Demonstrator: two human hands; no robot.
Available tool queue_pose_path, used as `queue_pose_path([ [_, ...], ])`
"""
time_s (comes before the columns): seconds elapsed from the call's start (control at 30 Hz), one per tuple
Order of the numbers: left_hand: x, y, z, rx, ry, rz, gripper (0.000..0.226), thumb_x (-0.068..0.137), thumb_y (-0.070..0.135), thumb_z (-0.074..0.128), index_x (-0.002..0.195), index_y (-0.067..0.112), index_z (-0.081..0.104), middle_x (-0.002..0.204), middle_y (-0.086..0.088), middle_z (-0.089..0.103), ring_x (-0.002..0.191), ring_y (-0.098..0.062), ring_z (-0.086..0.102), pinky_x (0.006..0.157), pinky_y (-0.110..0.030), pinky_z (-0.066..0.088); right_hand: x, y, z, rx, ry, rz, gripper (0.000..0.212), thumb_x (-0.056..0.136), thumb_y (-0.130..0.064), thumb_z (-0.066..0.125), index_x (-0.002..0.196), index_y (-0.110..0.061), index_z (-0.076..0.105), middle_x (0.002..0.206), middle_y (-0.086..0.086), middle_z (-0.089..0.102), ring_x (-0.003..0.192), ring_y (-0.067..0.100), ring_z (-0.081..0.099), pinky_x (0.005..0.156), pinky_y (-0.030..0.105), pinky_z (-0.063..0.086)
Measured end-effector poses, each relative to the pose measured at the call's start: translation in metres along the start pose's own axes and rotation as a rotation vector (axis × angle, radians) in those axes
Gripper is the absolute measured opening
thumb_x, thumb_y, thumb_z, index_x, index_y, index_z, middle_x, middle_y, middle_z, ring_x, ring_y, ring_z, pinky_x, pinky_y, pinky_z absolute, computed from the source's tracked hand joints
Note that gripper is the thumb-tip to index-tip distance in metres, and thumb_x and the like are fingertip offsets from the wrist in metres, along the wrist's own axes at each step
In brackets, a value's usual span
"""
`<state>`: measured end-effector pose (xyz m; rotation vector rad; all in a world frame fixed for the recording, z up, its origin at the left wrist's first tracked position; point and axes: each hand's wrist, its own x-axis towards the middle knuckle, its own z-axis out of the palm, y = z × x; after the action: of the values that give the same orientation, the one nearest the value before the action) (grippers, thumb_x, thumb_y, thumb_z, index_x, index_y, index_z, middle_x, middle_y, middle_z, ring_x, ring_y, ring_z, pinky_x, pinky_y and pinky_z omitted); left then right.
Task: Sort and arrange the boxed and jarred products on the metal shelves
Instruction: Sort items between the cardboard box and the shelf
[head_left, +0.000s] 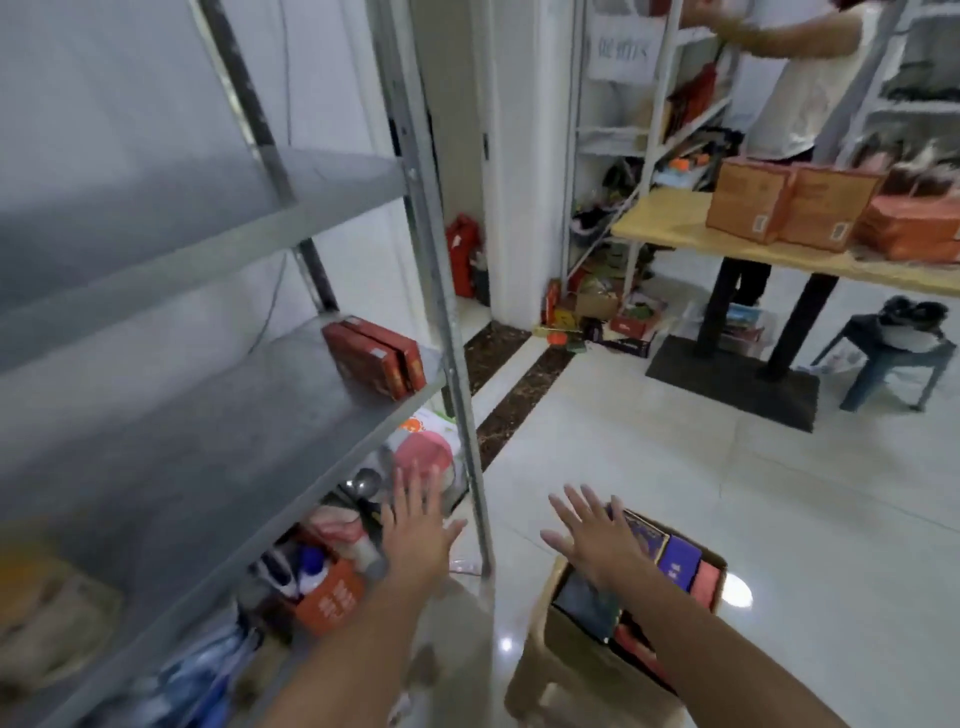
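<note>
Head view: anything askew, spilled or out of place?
Two red rectangular boxes stand on edge at the right end of the middle grey metal shelf, roughly square to it. Out of place: loose packages litter the floor under the far white rack.

head-worn wide-angle view, tilted forward-down, close over metal shelves (291, 395) at left, floor beyond.

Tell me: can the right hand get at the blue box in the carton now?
Probably yes: the right hand is open over the open carton, and the blue box lies uncovered beside it.
</note>
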<state>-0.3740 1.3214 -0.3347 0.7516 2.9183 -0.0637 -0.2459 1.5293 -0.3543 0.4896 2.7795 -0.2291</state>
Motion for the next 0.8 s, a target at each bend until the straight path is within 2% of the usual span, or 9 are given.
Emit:
queue_pose_path([
  [0.1,-0.009,-0.048,-0.034,-0.04,0.102,-0.163,0.077,0.098,0.062,0.022,0.152,0.023,-0.018,0.16,-0.008,-0.022,0.148,-0.031,-0.018,0.118,-0.049,-0.008,0.026,-0.054,-0.047,0.015,0.053,-0.157,0.089,0.078,-0.073,-0.008,0.156,-0.032,0.0,0.164,-0.001,-0.01,0.15,0.02,-0.012,0.117,0.051,-0.01],
  [0.23,-0.022,-0.11,-0.062,-0.069,0.173,-0.328,0.082,0.097,0.06,0.032,0.149,0.024,-0.021,0.159,-0.009,-0.025,0.147,-0.033,-0.021,0.118,-0.049,-0.01,0.057,-0.125,-0.093,-0.041,0.186,-0.337,0.067,0.097,-0.064,0.015,0.156,-0.033,0.0,0.165,0.001,-0.006,0.151,0.023,-0.009,0.117,0.054,-0.006],
  [0.33,-0.025,-0.143,-0.072,-0.143,0.203,-0.406,0.089,0.094,0.064,0.038,0.15,0.023,-0.018,0.158,-0.006,-0.026,0.148,-0.03,-0.019,0.117,-0.047,-0.012,0.075,-0.166,-0.116,-0.082,0.223,-0.414,0.072,0.094,-0.066,0.011,0.156,-0.032,0.0,0.163,0.001,-0.013,0.15,0.023,-0.013,0.118,0.055,-0.007],
  [0.47,-0.022,-0.17,-0.07,-0.188,0.204,-0.473,0.078,0.099,0.059,0.027,0.153,0.021,-0.014,0.161,-0.008,-0.02,0.148,-0.028,-0.018,0.118,-0.045,-0.012,0.099,-0.194,-0.122,-0.106,0.257,-0.432,0.071,0.097,-0.065,0.017,0.155,-0.032,-0.009,0.161,-0.001,-0.023,0.139,0.015,-0.031,0.115,0.054,-0.016],
  [0.6,-0.007,-0.181,-0.066,-0.205,0.19,-0.457,0.078,0.099,0.06,0.024,0.152,0.021,-0.017,0.16,-0.008,-0.024,0.147,-0.031,-0.021,0.117,-0.045,-0.014,0.123,-0.2,-0.123,-0.121,0.301,-0.429,0.09,0.067,-0.082,-0.025,0.142,-0.033,-0.034,0.145,-0.006,-0.047,0.13,0.02,-0.043,0.115,0.053,-0.02],
  [0.67,0.001,-0.182,-0.067,-0.206,0.169,-0.427,0.078,0.098,0.061,0.02,0.152,0.02,-0.018,0.158,-0.009,-0.027,0.146,-0.032,-0.024,0.116,-0.048,-0.014,0.131,-0.202,-0.125,-0.142,0.336,-0.414,0.09,0.058,-0.078,-0.029,0.135,-0.034,-0.044,0.133,-0.009,-0.061,0.137,0.024,-0.035,0.113,0.052,-0.019],
  [0.7,0.003,-0.183,-0.067,-0.198,0.15,-0.414,0.077,0.097,0.062,0.014,0.152,0.019,-0.02,0.158,-0.009,-0.029,0.145,-0.032,-0.026,0.117,-0.049,-0.014,0.134,-0.205,-0.127,-0.145,0.387,-0.409,0.088,0.063,-0.074,-0.025,0.14,-0.033,-0.038,0.138,-0.005,-0.058,0.143,0.027,-0.025,0.115,0.054,-0.014],
  [0.77,0.009,-0.185,-0.065,-0.166,0.122,-0.397,0.078,0.093,0.064,0.003,0.151,0.018,-0.021,0.157,-0.01,-0.031,0.145,-0.033,-0.026,0.118,-0.05,-0.013,0.143,-0.211,-0.134,-0.161,0.48,-0.381,0.089,0.079,-0.066,-0.018,0.156,-0.023,-0.004,0.161,0.01,-0.022,0.149,0.034,0.001,0.116,0.059,0.001],
  [0.8,0.011,-0.188,-0.063,-0.144,0.114,-0.389,0.077,0.095,0.063,0.005,0.151,0.018,-0.021,0.157,-0.011,-0.03,0.145,-0.034,-0.026,0.118,-0.05,-0.012,0.15,-0.214,-0.136,-0.191,0.466,-0.362,0.087,0.083,-0.061,-0.017,0.156,-0.017,-0.003,0.162,0.013,-0.014,0.15,0.033,-0.001,0.116,0.058,-0.003],
])
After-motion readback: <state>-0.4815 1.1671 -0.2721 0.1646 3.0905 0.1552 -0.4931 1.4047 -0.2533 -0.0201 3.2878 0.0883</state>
